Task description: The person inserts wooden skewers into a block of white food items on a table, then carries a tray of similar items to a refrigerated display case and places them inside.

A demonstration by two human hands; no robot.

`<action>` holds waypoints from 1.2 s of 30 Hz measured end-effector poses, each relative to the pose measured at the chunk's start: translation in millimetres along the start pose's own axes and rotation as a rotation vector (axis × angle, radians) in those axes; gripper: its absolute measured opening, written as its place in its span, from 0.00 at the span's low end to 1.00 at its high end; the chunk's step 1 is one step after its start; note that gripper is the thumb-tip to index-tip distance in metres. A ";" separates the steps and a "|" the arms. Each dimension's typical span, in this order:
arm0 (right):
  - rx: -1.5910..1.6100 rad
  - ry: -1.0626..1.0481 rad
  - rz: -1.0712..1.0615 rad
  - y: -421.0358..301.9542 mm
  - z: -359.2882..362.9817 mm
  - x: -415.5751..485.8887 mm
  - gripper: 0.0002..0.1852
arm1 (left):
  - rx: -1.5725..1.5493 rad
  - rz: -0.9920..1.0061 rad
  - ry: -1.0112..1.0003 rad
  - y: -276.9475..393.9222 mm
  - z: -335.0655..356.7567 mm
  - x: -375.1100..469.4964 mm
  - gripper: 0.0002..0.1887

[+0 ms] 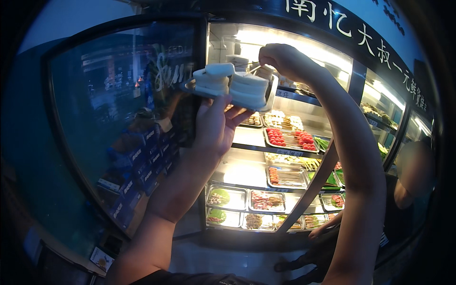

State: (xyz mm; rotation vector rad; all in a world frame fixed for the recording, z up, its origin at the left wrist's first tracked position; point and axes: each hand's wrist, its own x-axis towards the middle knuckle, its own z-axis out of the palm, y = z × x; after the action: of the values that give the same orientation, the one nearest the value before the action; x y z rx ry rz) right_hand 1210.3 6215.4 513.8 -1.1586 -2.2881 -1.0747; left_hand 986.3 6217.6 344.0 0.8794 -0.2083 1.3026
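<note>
My left hand (219, 124) supports a metal tray (210, 93) from below, its fingers spread under the base and the thumb at the front rim. Thick white slabs of food, perhaps bread, are stacked on it in two piles, a left pile (212, 80) and a right pile (248, 89). Above the tray's right side, my right hand (283, 60) pinches thin skewer sticks (253, 68) that run towards the slabs. Behind both hands is the lit inside of a glass-fronted display cabinet (242, 149). Its upper shelf is partly hidden by my right hand and the tray.
A glass door (124, 124) stands swung open at left, reflecting stacked boxes. Trays of skewers fill several shelves, including red skewers (290, 139) and meat skewers (267, 200). A slanting dark frame bar (306, 188) crosses the lower shelves. Another person (402, 199) is at right.
</note>
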 end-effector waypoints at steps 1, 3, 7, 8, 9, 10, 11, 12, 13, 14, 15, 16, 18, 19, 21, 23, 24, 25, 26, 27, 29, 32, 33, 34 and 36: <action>0.014 0.032 -0.008 -0.2 1.6 2.7 0.07 | -0.003 -0.014 0.002 3.1 -1.3 -8.2 0.27; 0.036 0.091 0.004 -0.2 3.0 6.9 0.07 | -0.005 -0.042 0.021 7.8 -3.4 -27.1 0.27; 0.212 0.150 -0.142 -2.7 9.1 17.0 0.05 | 0.086 -0.066 0.041 19.9 -4.8 -53.5 0.20; 0.188 0.134 -0.134 -3.9 11.3 19.4 0.04 | 0.084 -0.083 0.051 23.2 -5.1 -57.5 0.22; 0.163 0.123 -0.142 -5.5 13.6 21.8 0.03 | 0.101 -0.103 0.054 25.9 -5.2 -60.1 0.22; 0.121 0.087 -0.087 -7.5 15.7 24.2 0.03 | 0.111 -0.117 0.043 28.4 -5.0 -62.6 0.22; 0.171 0.079 -0.182 -9.6 17.8 26.2 0.02 | 0.121 -0.132 0.034 30.4 -4.7 -65.0 0.22; 0.202 0.046 -0.214 -12.0 20.2 28.7 0.02 | 0.124 -0.135 0.045 31.3 -4.2 -66.8 0.22; 0.231 0.013 -0.246 -14.1 22.1 31.2 0.02 | 0.127 -0.137 0.056 31.5 -3.4 -68.7 0.22; 0.234 -0.065 -0.178 -16.5 24.6 33.8 0.01 | 0.119 -0.144 0.048 31.8 -2.7 -70.7 0.21; 0.260 -0.072 -0.188 -18.3 26.7 35.8 0.01 | 0.129 -0.141 0.061 31.7 -2.2 -72.7 0.21; 0.286 -0.079 -0.199 -19.7 29.5 37.5 0.02 | 0.129 -0.140 0.054 31.6 -1.6 -74.4 0.21; 0.332 -0.081 -0.206 -21.5 34.6 40.0 0.03 | 0.131 -0.136 0.049 31.9 -0.9 -77.5 0.21; 0.350 -0.077 -0.203 -22.3 37.6 40.7 0.03 | 0.130 -0.131 0.050 32.5 -1.2 -79.1 0.21; 0.397 -0.064 -0.205 -21.5 42.5 41.9 0.04 | 0.127 -0.130 0.057 33.7 -2.1 -80.7 0.21; 0.427 -0.071 -0.167 -19.7 45.1 44.2 0.06 | 0.123 -0.132 0.071 35.8 -3.7 -81.3 0.21; 0.428 -0.039 -0.224 -18.9 45.2 45.8 0.06 | 0.127 -0.134 0.064 37.1 -4.5 -81.1 0.21; 0.400 -0.034 -0.234 -18.5 44.7 47.4 0.06 | 0.131 -0.132 0.058 38.2 -5.2 -81.3 0.21; 0.364 -0.025 -0.240 -18.3 44.1 49.5 0.06 | 0.126 -0.123 0.045 39.3 -6.0 -81.3 0.21; 0.364 -0.005 -0.271 -19.0 43.0 51.0 0.06 | 0.137 -0.124 0.043 40.2 -6.3 -82.0 0.21; 0.346 0.043 -0.313 -21.1 41.7 53.0 0.06 | 0.132 -0.124 0.012 41.1 -6.3 -83.0 0.21; 0.407 0.037 -0.243 -25.3 42.8 53.5 0.06 | 0.136 -0.133 0.023 40.6 -5.1 -85.5 0.21; 0.425 0.059 -0.246 -25.6 43.8 53.5 0.06 | 0.142 -0.128 0.032 40.3 -4.6 -86.4 0.21; 0.422 0.068 -0.240 -25.8 44.4 53.3 0.07 | 0.143 -0.127 0.032 40.4 -4.3 -87.0 0.21; 0.428 0.103 -0.249 -24.4 45.5 53.0 0.07 | 0.144 -0.124 0.030 40.0 -3.8 -88.3 0.21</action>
State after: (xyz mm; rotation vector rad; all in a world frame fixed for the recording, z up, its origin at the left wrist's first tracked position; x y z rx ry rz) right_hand 1160.0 6268.8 504.9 -0.6510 -2.4593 -0.6516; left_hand 923.0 6154.2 306.8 0.9790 -0.0359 1.2256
